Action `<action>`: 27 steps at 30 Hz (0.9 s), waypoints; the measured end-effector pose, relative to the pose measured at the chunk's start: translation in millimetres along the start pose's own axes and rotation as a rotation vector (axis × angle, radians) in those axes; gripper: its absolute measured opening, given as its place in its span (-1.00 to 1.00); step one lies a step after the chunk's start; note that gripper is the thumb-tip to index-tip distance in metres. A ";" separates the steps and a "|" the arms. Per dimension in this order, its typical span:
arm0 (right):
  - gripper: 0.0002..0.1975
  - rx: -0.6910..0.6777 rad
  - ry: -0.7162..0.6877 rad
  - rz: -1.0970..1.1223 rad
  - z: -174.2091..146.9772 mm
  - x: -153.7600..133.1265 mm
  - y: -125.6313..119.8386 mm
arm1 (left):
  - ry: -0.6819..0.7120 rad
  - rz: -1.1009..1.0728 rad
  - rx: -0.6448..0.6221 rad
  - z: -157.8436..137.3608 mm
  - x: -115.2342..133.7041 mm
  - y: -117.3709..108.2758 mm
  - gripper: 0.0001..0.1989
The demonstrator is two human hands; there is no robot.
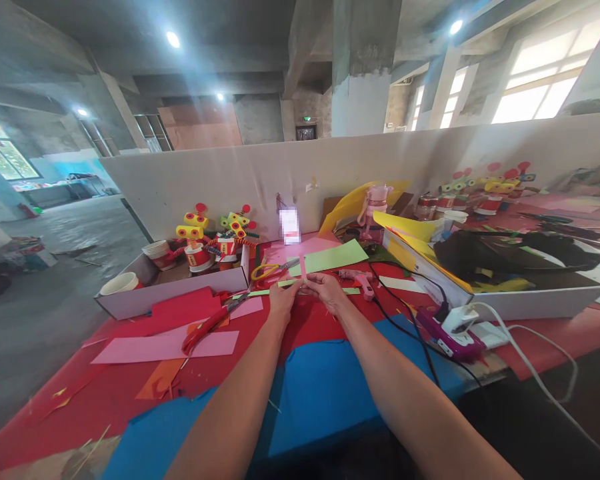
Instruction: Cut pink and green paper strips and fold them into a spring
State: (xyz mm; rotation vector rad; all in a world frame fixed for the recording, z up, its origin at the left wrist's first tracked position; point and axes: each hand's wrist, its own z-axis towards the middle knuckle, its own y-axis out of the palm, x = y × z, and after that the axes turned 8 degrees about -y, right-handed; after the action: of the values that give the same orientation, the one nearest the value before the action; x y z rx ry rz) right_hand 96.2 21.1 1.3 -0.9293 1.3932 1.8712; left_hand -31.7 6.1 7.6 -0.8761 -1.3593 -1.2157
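Note:
My left hand (283, 299) and my right hand (326, 292) meet above the red table covering, fingertips pinched close together. Between them a narrow pink paper strip (303, 261) stands up, gripped where the fingertips come together. A thin light green paper strip (265, 292) runs crosswise at the hands and shows again past the right hand; whether it is held or lies underneath I cannot tell. Just beyond lie yellow-handled scissors (266, 271) and a wide light green paper sheet (334, 257). A pink glue gun (363, 283) lies right of my right hand.
Red-handled scissors (205, 332) lie across pink paper (130, 348) at left. A box (180, 303) holds paper cups and paper-cup figures (197, 257). Blue sheets (325, 380) cover the near edge. At right, a purple power strip (450, 337) trails cables beside a white box (545, 303).

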 end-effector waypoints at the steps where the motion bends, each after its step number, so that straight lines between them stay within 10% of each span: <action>1: -0.67 -0.002 0.008 0.006 -0.7 -0.9 0.9 | 0.006 0.006 -0.001 -0.2 0.4 -0.3 -0.76; 27: -0.65 0.238 -0.093 -0.024 2.7 3.1 2.2 | -0.053 -0.022 -0.080 0.8 -0.8 -3.6 -0.63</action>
State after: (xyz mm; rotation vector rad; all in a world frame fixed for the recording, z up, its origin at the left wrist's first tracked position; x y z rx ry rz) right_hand 92.2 23.3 0.4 -0.7277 1.5017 1.6650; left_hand -35.3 6.2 6.2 -0.9582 -1.3734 -1.2794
